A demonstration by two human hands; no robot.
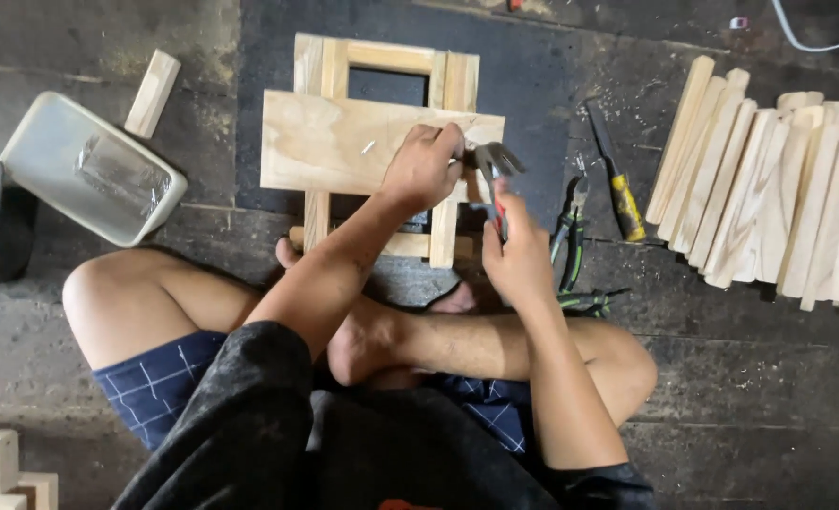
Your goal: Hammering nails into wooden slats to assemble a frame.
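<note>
The claw hammer (495, 165) looks head-heavy and rigid, best gripped low on its red handle, where the right hand (519, 255) is wrapped around it, just right of frame centre. The left hand (424, 170) rests curled on the light, stiff plywood board (344, 142), fingertips pinched beside the hammer head; any nail there is hidden. The board lies across a wooden frame (386, 57) on the floor.

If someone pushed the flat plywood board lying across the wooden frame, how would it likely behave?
The plywood board looks thin and stiff, so probably light and unbending. Resting flat on the wooden frame, it would likely slide rather than tip, though the left hand pressing on it may hold it.
</note>
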